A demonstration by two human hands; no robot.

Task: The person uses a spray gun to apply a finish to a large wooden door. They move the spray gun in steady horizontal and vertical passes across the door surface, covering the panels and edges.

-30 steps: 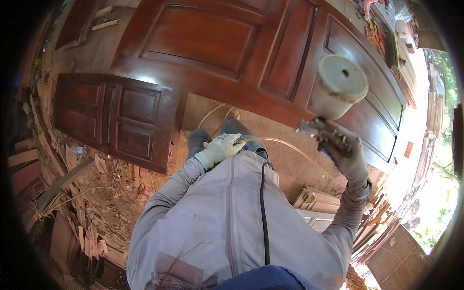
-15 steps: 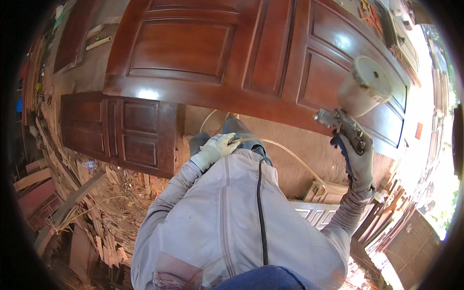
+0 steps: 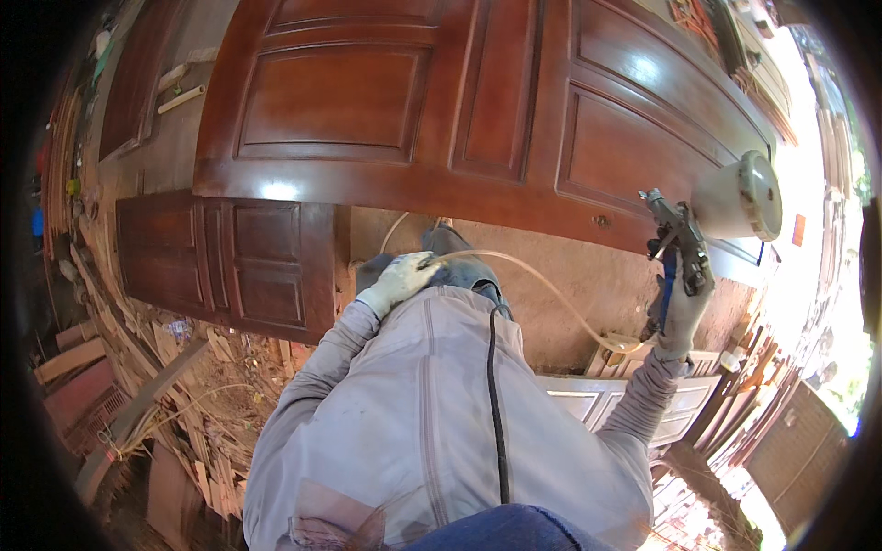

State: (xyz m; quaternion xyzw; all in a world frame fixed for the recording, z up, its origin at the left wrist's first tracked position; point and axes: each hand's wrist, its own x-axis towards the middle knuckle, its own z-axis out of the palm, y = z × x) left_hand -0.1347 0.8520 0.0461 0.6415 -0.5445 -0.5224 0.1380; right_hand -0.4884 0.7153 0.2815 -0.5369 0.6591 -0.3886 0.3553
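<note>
My right hand [image 3: 687, 310], in a pale glove, is wrapped around the grip of a paint spray gun [image 3: 678, 237]. A whitish, stained paint cup [image 3: 728, 200] is attached to the gun and lies tipped to the right. The gun is over the near right edge of a large glossy red-brown panelled door [image 3: 340, 96]. In front of my body, my gloved left hand [image 3: 401, 281] is closed on a pale, flexible air hose [image 3: 537, 269]. The hose arcs rightward and down toward my right forearm.
A darker panelled door [image 3: 265, 253] lies to the left, below the large one. Scrap wood and a long plank [image 3: 152, 404] clutter the lower left. A pale panelled door [image 3: 675, 409] is under my right arm. Stacked wooden strips [image 3: 749, 395] stand at the right.
My right hand has moved slightly right and turned the spray gun, so its cup now tips further to the right. My left hand keeps its hold on the hose.
</note>
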